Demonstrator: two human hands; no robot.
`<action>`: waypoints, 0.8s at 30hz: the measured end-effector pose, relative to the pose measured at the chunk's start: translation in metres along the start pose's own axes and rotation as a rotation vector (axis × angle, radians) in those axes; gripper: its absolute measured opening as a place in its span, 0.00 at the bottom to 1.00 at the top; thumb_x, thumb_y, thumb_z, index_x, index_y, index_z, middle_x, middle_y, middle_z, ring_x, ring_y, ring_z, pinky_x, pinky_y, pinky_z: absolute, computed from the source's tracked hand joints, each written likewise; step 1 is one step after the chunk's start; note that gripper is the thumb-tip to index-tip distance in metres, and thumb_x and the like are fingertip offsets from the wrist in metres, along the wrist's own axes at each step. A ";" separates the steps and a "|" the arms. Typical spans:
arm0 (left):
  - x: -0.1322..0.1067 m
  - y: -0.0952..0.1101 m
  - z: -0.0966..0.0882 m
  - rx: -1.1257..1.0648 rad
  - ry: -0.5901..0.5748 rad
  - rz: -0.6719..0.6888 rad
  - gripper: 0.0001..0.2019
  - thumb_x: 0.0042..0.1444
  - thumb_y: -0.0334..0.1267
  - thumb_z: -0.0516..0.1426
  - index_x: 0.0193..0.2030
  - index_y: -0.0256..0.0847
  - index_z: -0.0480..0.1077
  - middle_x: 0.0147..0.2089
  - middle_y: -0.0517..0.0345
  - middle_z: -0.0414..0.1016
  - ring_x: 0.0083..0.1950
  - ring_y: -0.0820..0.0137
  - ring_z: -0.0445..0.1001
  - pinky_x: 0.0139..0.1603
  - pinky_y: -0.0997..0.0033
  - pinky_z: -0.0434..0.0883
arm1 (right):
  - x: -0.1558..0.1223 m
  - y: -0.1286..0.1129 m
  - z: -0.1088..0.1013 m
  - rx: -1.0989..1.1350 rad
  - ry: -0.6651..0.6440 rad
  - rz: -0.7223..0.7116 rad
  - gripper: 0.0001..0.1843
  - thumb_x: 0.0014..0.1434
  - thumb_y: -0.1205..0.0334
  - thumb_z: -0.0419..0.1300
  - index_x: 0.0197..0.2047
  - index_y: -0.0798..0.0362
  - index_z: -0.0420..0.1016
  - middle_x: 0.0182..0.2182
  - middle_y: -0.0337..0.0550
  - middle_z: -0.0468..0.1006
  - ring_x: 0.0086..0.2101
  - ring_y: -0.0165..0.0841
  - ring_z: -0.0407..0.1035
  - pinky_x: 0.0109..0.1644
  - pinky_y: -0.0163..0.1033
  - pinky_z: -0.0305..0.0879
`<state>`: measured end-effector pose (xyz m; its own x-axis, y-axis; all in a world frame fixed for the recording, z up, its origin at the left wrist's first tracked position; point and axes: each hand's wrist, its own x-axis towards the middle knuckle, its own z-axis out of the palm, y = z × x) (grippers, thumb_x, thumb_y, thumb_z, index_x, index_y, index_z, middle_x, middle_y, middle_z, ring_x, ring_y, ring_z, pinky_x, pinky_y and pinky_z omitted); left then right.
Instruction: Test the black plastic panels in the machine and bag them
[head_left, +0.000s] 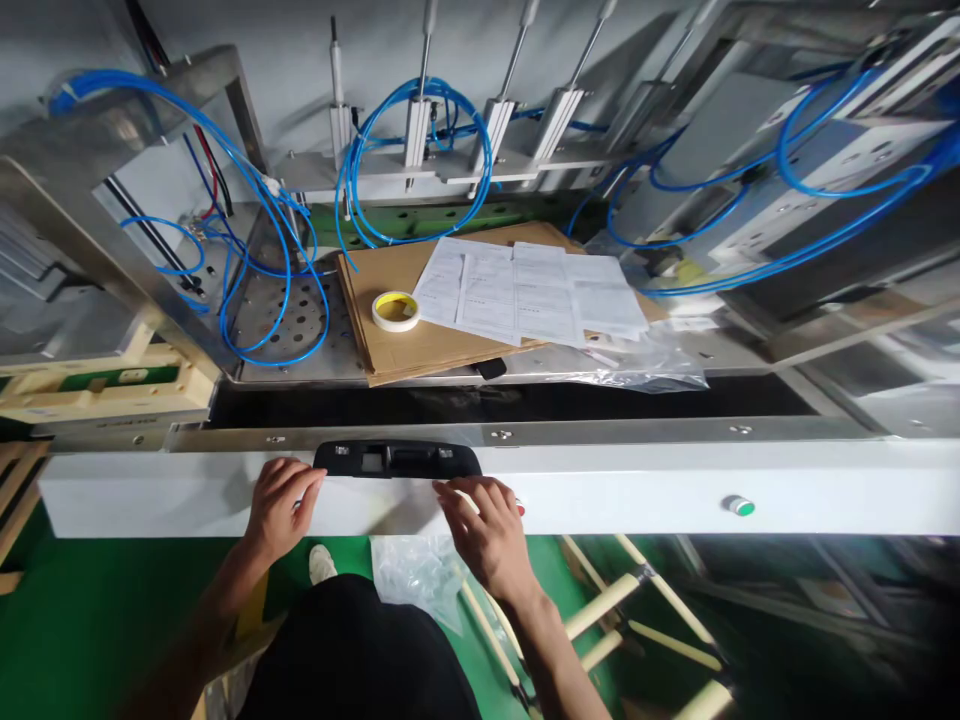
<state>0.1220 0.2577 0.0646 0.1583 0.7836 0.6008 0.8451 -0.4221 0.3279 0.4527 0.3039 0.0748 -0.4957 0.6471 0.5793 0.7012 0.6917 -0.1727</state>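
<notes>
The panel [411,460] is seen at the desk's [637,490] front edge, apparently being positioned, with the left hand [279,508] at its 8 o'clock and the right hand [487,530] at 4. Fingers [459,505] are curled; whether it is grasped cannot be told. For any shift, even two-handed support would be required.

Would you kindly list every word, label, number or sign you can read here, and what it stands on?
No text is legible.
Papers: printed lines, too small and blurred to read.
Dark marking below the cream-coloured fixture at left: too blurred to read.
Black part: no lettering can be made out.
</notes>
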 end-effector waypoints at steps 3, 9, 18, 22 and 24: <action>0.008 0.001 0.003 -0.012 -0.045 -0.061 0.09 0.72 0.32 0.53 0.49 0.42 0.75 0.39 0.54 0.80 0.40 0.64 0.77 0.47 0.60 0.71 | 0.007 0.008 -0.005 0.039 -0.031 0.027 0.21 0.71 0.73 0.56 0.62 0.49 0.77 0.41 0.45 0.82 0.40 0.38 0.70 0.48 0.45 0.64; 0.018 0.006 0.022 0.056 0.012 -0.308 0.08 0.68 0.35 0.53 0.50 0.41 0.71 0.41 0.50 0.78 0.42 0.59 0.77 0.48 0.57 0.73 | 0.031 0.007 0.000 0.039 -0.096 0.175 0.19 0.72 0.68 0.53 0.61 0.52 0.77 0.36 0.46 0.81 0.36 0.38 0.71 0.42 0.45 0.63; 0.029 0.010 0.027 -0.040 -0.025 -0.480 0.09 0.60 0.37 0.54 0.46 0.43 0.70 0.31 0.60 0.71 0.35 0.63 0.73 0.44 0.59 0.72 | 0.026 0.037 0.001 -0.030 0.113 0.430 0.18 0.69 0.67 0.54 0.56 0.48 0.79 0.43 0.51 0.81 0.42 0.45 0.72 0.46 0.50 0.66; 0.029 0.009 0.030 -0.017 -0.009 -0.491 0.09 0.59 0.36 0.54 0.46 0.43 0.70 0.30 0.60 0.71 0.34 0.63 0.73 0.42 0.59 0.72 | 0.040 0.011 0.011 -0.084 0.195 0.328 0.18 0.70 0.67 0.56 0.60 0.48 0.76 0.48 0.52 0.81 0.47 0.45 0.71 0.53 0.52 0.65; 0.029 0.011 0.028 -0.004 0.004 -0.491 0.09 0.60 0.35 0.55 0.46 0.43 0.70 0.31 0.58 0.73 0.35 0.62 0.74 0.43 0.58 0.73 | 0.052 -0.008 0.022 -0.003 0.075 0.161 0.19 0.72 0.65 0.56 0.63 0.48 0.73 0.52 0.51 0.81 0.54 0.45 0.70 0.61 0.53 0.62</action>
<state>0.1507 0.2888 0.0650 -0.2602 0.8889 0.3771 0.8177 -0.0049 0.5757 0.4101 0.3384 0.0888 -0.3372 0.7235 0.6024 0.7698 0.5802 -0.2660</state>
